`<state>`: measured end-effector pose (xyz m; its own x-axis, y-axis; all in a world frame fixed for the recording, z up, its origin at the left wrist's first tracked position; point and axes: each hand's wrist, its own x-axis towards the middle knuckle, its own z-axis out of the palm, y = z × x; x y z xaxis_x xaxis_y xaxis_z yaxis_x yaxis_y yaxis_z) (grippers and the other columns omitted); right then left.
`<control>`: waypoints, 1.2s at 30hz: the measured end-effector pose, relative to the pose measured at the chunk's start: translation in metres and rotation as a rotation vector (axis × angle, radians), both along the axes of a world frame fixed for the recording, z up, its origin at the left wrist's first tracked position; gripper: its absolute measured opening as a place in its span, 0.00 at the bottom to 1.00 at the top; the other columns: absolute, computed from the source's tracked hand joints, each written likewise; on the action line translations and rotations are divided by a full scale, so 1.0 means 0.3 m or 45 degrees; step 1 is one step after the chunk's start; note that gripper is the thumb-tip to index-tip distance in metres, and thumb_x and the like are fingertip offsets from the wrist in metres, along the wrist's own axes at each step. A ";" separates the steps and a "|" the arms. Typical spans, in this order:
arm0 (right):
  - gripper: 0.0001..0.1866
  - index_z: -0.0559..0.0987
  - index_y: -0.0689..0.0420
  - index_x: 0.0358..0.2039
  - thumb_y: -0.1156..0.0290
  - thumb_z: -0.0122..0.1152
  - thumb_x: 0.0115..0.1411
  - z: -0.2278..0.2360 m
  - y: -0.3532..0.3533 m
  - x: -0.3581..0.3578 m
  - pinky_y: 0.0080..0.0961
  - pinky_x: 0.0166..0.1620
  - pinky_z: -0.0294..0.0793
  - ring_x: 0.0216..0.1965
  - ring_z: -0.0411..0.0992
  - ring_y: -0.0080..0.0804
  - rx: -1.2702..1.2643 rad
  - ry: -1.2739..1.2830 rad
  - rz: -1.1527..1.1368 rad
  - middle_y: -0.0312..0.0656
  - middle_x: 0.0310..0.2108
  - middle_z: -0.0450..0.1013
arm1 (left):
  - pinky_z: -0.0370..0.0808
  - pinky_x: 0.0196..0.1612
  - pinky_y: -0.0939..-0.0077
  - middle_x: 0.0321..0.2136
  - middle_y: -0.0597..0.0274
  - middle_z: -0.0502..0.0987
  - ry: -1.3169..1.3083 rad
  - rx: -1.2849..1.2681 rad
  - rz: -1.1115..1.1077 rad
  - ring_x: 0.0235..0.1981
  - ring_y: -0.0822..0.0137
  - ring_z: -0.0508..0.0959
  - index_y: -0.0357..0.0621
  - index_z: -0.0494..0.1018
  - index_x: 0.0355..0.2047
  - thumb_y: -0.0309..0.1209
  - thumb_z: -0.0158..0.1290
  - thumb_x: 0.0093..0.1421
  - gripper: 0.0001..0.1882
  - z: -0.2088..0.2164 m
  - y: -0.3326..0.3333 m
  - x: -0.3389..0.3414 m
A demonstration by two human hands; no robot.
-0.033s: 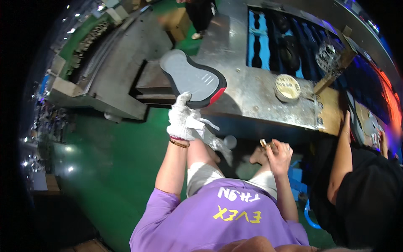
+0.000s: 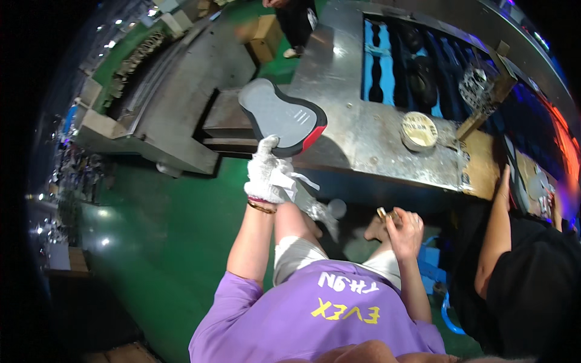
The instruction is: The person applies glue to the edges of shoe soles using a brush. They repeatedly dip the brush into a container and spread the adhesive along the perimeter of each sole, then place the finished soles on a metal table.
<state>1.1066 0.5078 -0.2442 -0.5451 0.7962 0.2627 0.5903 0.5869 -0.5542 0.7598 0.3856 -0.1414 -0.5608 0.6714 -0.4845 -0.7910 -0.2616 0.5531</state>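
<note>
In my left hand (image 2: 266,172), which wears a white knit glove, is a shoe sole (image 2: 283,115). Its face is grey, with a black rim and a red patch at the near right end. The gloved thumb presses on the sole's near edge; the other fingers are hidden beneath it. A white strip (image 2: 305,180) hangs by the glove. My bare right hand (image 2: 407,233) is closed over my right leg around a small brown handle-like piece with a pale tip (image 2: 381,212); its exact kind is unclear.
A metal bench (image 2: 369,136) runs ahead, carrying a round tub (image 2: 419,130) with pale contents. Behind the tub, black and blue sole-shaped pieces (image 2: 417,72) lie in a recess. A co-worker's arm (image 2: 495,233) is close on my right. A cardboard box (image 2: 265,39) stands on the green floor.
The whole view has shifted slightly, so the bench and tub appear a little farther right and lower. Both hands keep their hold.
</note>
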 end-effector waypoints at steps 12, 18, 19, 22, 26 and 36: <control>0.15 0.84 0.56 0.41 0.63 0.70 0.54 -0.088 -0.039 0.050 0.38 0.47 0.69 0.40 0.75 0.39 -0.060 0.186 -0.059 0.40 0.33 0.79 | 0.67 0.20 0.74 0.22 0.63 0.77 -0.396 0.579 -0.411 0.15 0.71 0.69 0.40 0.74 0.51 0.43 0.55 0.64 0.23 0.035 -0.070 0.022; 0.15 0.83 0.57 0.44 0.71 0.71 0.55 0.050 -0.018 0.043 0.32 0.43 0.77 0.38 0.77 0.37 -0.165 0.520 -0.146 0.41 0.35 0.79 | 0.62 0.18 0.75 0.15 0.68 0.68 -0.440 0.549 -0.557 0.13 0.72 0.64 0.41 0.76 0.51 0.47 0.55 0.65 0.24 0.069 0.004 0.091; 0.15 0.83 0.57 0.44 0.70 0.71 0.56 0.071 -0.018 0.039 0.31 0.44 0.78 0.39 0.77 0.36 -0.228 0.595 -0.194 0.41 0.36 0.79 | 0.61 0.18 0.76 0.14 0.69 0.68 -0.419 0.487 -0.530 0.13 0.73 0.63 0.41 0.76 0.51 0.48 0.55 0.65 0.24 0.079 0.015 0.090; 0.19 0.82 0.57 0.50 0.70 0.71 0.58 0.081 0.061 0.070 0.25 0.43 0.77 0.37 0.76 0.29 -0.351 0.706 -0.364 0.41 0.36 0.78 | 0.61 0.17 0.78 0.16 0.67 0.71 -0.501 0.621 -0.670 0.13 0.74 0.64 0.39 0.77 0.51 0.46 0.58 0.64 0.24 0.085 0.030 0.105; 0.21 0.79 0.67 0.52 0.70 0.69 0.62 0.077 0.262 0.101 0.16 0.36 0.71 0.29 0.67 0.16 -0.411 1.077 -0.399 0.32 0.28 0.71 | 0.62 0.18 0.75 0.11 0.71 0.66 -0.463 0.418 -0.469 0.12 0.73 0.63 0.42 0.79 0.47 0.50 0.54 0.64 0.24 0.097 0.040 0.095; 0.21 0.80 0.69 0.48 0.62 0.67 0.64 0.025 0.718 0.053 0.22 0.47 0.74 0.40 0.77 0.25 -0.487 1.149 -0.521 0.41 0.39 0.81 | 0.64 0.18 0.76 0.27 0.61 0.82 -0.534 0.570 -0.566 0.14 0.72 0.68 0.39 0.71 0.57 0.47 0.59 0.64 0.29 0.065 0.017 0.045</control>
<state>1.1227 0.7231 -0.2366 0.0548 0.9900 0.1298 -0.0182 0.1309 -0.9912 0.7733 0.3907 -0.1219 -0.0199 0.9741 -0.2253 -0.9951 0.0025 0.0988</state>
